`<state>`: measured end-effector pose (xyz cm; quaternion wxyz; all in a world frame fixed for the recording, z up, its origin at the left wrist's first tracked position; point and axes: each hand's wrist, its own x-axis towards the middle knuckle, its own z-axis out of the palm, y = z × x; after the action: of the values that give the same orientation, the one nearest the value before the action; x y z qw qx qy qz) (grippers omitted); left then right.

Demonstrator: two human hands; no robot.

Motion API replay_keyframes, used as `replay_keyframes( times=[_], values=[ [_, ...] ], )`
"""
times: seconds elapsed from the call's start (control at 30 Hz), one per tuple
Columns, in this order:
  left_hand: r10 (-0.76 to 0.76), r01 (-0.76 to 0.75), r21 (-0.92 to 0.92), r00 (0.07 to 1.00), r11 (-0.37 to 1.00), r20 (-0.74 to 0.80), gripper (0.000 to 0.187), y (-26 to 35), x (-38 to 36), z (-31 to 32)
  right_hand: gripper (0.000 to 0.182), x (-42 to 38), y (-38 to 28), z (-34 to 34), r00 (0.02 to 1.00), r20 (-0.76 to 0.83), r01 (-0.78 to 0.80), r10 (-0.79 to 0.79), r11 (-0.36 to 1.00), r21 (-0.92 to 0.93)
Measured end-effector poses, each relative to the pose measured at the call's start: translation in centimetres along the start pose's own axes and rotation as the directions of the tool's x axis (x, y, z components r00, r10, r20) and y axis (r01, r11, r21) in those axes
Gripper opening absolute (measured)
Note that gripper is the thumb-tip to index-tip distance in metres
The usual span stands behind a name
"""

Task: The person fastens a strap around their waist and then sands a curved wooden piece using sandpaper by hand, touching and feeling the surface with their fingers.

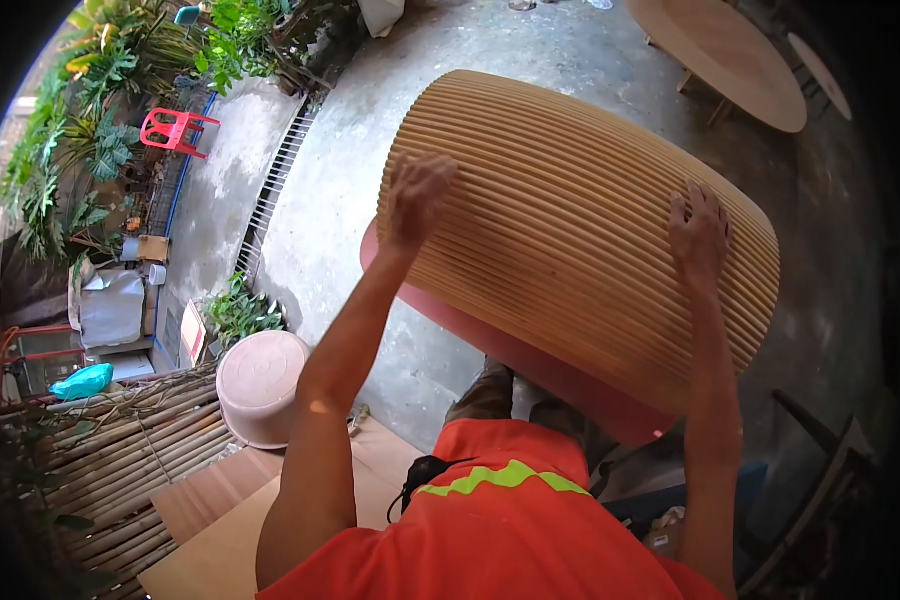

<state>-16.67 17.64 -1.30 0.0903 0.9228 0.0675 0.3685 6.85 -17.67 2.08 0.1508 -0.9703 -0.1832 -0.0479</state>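
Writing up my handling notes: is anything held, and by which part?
No clear hold: the right hand lies on the ribbed wooden piece toward one end; the left hand, curled near the other end, may hold something, but that can't be told.

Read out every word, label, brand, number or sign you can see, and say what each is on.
No text can be read anywhere.
Ribbed wooden piece: no lettering visible.
Orange shirt: yellow-green zigzag, no letters visible.
Upturned tub: any marks too blurred to read.
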Motion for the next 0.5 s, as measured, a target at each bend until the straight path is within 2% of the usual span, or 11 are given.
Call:
replay_keyframes(
  times=[0.07, 0.13, 0.17, 0.2, 0.27, 0.3, 0.4, 0.43, 0.47, 0.5],
  values=[
    [-0.012, 0.011, 0.034, 1.0, 0.999, 0.026, 0.016, -1.6, -0.6, -1.1, 0.052, 0.0, 0.3, 0.2, 1.0, 0.003, 0.003, -0.003, 1.0, 0.012],
    [-0.212, 0.218, 0.183, 0.976, 0.959, -0.051, 0.018, -4.9, 0.1, -1.0, 0.052, 0.1, 0.7, 0.2, 1.0, -0.004, 0.007, -0.007, 1.0, 0.023],
    [-0.252, 0.257, 0.168, 0.966, 0.952, -0.054, 0.018, -5.3, -0.1, -0.5, 0.052, 0.0, 0.6, 0.2, 1.0, 0.0, 0.004, -0.004, 1.0, 0.016],
    [-0.252, 0.258, 0.172, 0.966, 0.951, -0.057, 0.018, -4.3, -0.4, -0.6, 0.053, 0.0, 0.3, 0.2, 1.0, 0.003, 0.004, -0.004, 1.0, 0.012],
    [-0.055, 0.055, 0.001, 0.998, 0.999, 0.028, 0.017, -1.7, -0.3, -0.3, 0.053, 0.1, 0.4, 0.3, 1.0, -0.007, 0.003, -0.003, 1.0, 0.005],
    [-0.012, 0.011, 0.082, 1.0, 0.997, 0.02, 0.014, -3.0, -0.6, -0.3, 0.053, 0.1, 0.5, 0.4, 1.0, -0.005, -0.003, 0.003, 1.0, -0.012],
    [-0.192, 0.188, 0.139, 0.981, 0.972, 0.017, 0.015, -5.7, 1.0, -2.0, 0.054, 0.0, 0.9, 0.6, 1.0, 0.011, -0.008, 0.007, 1.0, 0.005],
    [-0.148, 0.145, 0.075, 0.989, 0.987, 0.031, 0.015, -6.2, 1.2, -2.1, 0.054, 0.2, 0.8, 0.4, 1.0, 0.004, -0.003, 0.003, 1.0, 0.008],
    [-0.146, 0.143, 0.079, 0.989, 0.986, 0.033, 0.015, -6.0, 1.3, -2.6, 0.054, 0.0, 0.8, 0.3, 1.0, 0.013, -0.004, 0.004, 1.0, 0.005],
    [-0.075, 0.071, 0.094, 0.996, 0.993, 0.038, 0.014, -6.0, 1.5, -3.0, 0.054, 0.0, 0.6, 0.4, 1.0, 0.018, -0.006, 0.006, 1.0, 0.004]
  ],
)
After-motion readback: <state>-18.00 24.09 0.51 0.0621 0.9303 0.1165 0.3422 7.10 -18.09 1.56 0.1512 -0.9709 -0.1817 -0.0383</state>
